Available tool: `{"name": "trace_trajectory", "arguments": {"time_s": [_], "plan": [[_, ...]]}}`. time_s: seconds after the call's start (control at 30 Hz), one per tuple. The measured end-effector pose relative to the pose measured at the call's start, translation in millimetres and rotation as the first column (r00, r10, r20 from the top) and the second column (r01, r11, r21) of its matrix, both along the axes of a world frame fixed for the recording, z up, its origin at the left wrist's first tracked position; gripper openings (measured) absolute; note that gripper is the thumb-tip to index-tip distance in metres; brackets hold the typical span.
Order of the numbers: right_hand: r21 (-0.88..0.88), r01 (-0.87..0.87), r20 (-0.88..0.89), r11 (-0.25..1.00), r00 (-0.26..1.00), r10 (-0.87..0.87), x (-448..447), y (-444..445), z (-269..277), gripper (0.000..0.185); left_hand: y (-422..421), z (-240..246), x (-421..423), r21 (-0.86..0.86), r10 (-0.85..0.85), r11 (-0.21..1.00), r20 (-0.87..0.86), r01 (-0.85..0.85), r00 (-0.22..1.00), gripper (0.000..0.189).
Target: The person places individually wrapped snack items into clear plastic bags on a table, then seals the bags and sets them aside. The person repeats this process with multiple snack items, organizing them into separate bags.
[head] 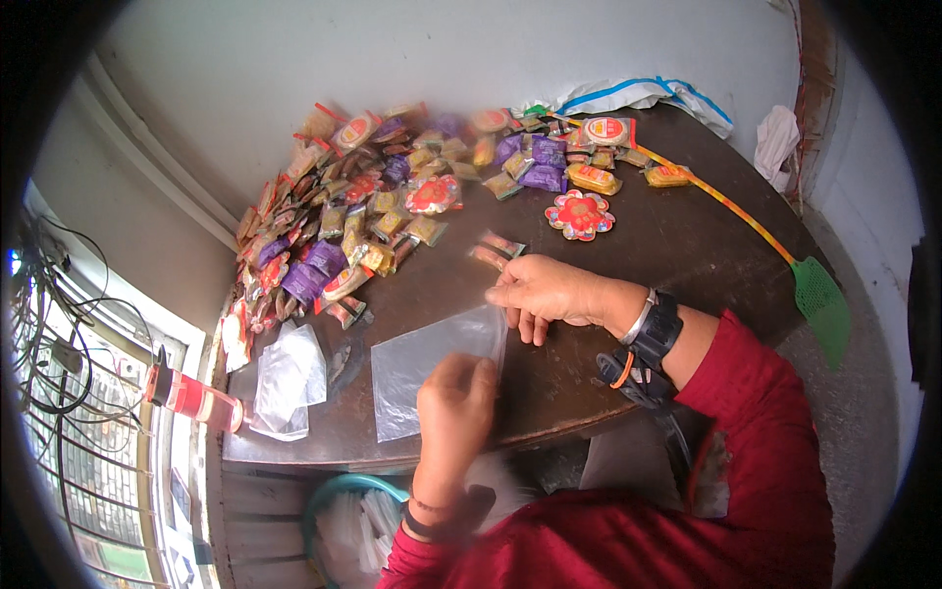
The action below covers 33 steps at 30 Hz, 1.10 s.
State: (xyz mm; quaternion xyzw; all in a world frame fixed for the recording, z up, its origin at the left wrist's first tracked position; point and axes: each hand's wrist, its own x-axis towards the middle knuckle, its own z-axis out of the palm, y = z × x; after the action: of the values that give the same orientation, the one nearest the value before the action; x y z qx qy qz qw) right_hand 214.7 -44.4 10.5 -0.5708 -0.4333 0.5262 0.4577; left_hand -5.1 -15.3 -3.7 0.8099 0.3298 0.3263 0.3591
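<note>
A flat, clear plastic bag (412, 368) lies over the dark tabletop in front of me. At its upper right corner, my right hand (548, 294) pinches the film between thumb and fingers. My left hand (456, 401) is curled at the bag's lower right edge, thumb against the film; its fingertips are hidden. Just beyond my right hand are two small wrapped snack sticks (497, 250). A flower-shaped red packet (580, 215) sits farther off. To the left lies a stack of clear plastic bags (291, 383).
A large heap of wrapped snacks (390, 213) covers the table's back left, with purple packets (544, 162) towards the middle. A green fly swatter (820, 302) overhangs the right edge. At left are a pink bottle (195, 401) and cables (66, 353). A teal basket (353, 482) stands below.
</note>
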Motion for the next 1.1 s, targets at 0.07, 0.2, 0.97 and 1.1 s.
{"name": "trace_trajectory", "arguments": {"time_s": [0.07,0.2,0.97,1.1], "plan": [[-0.01,0.036,-0.015,0.999,0.999,-0.036,-1,-1,0,0.042,1,-1,-1,-0.077,0.008,0.997,0.051,-0.004,0.999,0.016],[-0.014,0.045,-0.062,0.999,0.997,-0.045,-2,-2,0,0.044,0,1,-3,-0.147,0.02,0.989,0.089,-0.007,0.996,0.019],[-0.016,-0.348,-0.14,0.937,0.929,0.343,-8,-9,8,0.027,-2,2,-2,-0.181,-0.059,0.98,0.116,0.079,0.992,0.019],[-0.019,-0.376,-0.115,0.927,0.921,0.371,-7,-8,9,0.028,-1,0,-1,-0.18,-0.051,0.981,0.109,0.07,0.993,0.022]]}}
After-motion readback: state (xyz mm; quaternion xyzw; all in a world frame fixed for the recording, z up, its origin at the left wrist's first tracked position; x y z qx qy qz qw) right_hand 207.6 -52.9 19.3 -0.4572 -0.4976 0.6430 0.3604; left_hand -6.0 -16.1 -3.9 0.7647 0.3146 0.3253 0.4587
